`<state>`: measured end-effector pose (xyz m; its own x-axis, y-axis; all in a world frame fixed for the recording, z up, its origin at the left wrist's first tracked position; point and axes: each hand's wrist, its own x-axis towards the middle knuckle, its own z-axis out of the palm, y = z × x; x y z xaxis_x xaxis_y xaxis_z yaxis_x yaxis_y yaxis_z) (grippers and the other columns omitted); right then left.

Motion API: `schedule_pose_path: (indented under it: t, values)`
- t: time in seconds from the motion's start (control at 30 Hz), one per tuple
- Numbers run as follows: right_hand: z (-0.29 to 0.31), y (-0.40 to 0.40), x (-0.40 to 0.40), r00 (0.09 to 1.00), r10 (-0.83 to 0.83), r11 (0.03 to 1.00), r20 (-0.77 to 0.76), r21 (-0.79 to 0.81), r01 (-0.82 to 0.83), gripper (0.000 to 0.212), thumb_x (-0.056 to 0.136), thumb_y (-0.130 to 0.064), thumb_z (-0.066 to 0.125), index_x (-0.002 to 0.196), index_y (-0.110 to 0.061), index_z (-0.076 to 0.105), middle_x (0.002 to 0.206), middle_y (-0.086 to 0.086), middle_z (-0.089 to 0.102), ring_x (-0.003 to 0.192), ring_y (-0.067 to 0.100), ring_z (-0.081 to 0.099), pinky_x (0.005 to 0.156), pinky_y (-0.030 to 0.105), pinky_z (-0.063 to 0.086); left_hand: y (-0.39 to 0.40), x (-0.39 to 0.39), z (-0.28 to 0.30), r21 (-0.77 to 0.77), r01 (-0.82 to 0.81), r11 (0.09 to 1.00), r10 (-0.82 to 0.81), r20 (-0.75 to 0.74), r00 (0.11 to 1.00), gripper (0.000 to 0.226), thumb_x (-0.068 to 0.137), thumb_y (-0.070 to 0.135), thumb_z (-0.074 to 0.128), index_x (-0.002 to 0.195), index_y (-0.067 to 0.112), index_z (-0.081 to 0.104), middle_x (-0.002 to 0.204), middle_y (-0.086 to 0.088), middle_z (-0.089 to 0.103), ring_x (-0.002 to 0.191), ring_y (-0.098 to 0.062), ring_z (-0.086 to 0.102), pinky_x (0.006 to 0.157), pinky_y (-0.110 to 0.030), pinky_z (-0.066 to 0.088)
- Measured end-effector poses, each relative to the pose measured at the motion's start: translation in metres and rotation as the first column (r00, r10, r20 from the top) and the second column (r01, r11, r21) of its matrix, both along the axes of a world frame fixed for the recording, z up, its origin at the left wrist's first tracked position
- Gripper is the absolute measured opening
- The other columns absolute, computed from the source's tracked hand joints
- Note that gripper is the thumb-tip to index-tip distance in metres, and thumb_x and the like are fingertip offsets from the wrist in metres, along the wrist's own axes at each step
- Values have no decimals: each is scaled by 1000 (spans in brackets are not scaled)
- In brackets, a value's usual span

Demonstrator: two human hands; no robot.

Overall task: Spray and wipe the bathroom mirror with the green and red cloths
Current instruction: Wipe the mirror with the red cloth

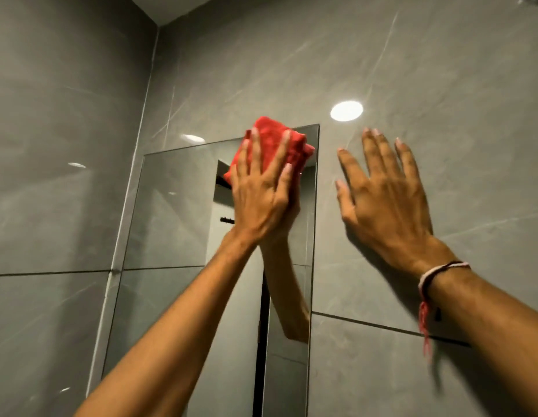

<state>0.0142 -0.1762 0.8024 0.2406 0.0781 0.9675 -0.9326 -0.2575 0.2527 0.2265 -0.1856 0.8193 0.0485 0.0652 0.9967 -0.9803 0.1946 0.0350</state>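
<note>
A tall frameless mirror point(171, 251) hangs on the grey tiled wall. My left hand point(260, 195) presses a folded red cloth point(270, 139) flat against the mirror's upper right corner, fingers spread over the cloth. My right hand point(385, 200) lies flat and open on the wall tile just right of the mirror, holding nothing. A red and white thread band point(436, 272) circles my right wrist. No green cloth and no spray bottle are in view.
Grey marble-look tiles point(66, 145) cover the side wall on the left and the wall around the mirror. A round ceiling light reflects on the tile point(346, 110) above my right hand. The mirror reflects my left arm and a dark door edge point(263, 341).
</note>
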Motion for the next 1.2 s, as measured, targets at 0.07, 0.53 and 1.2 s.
schedule_pose_path:
  t: [0.07,0.53,1.2]
  values:
    - [6,1,-6,998,26,999,49,-21,-25,61,102,-44,35,158,-20,38,169,21,27,158,35,25,130,53,17,-4,-4,-35,-22,-47,999,51,217,975,55,103,49,34,156,38,29,171,-12,14,158,-32,13,124,-57,19]
    - [-23,-50,23,996,45,996,73,73,-50,68,101,-68,5,140,-24,40,127,23,53,116,45,56,99,59,49,17,106,-378,20,220,975,5,-998,67,52,108,37,25,159,24,25,168,-25,14,154,-43,17,124,-53,13]
    - [-22,-6,5,975,183,978,126,77,-194,48,105,-54,25,116,-16,52,117,24,57,109,43,55,94,52,41,19,28,-425,110,289,951,-75,-825,560,63,99,58,28,154,31,16,169,-20,16,155,-39,21,123,-57,24]
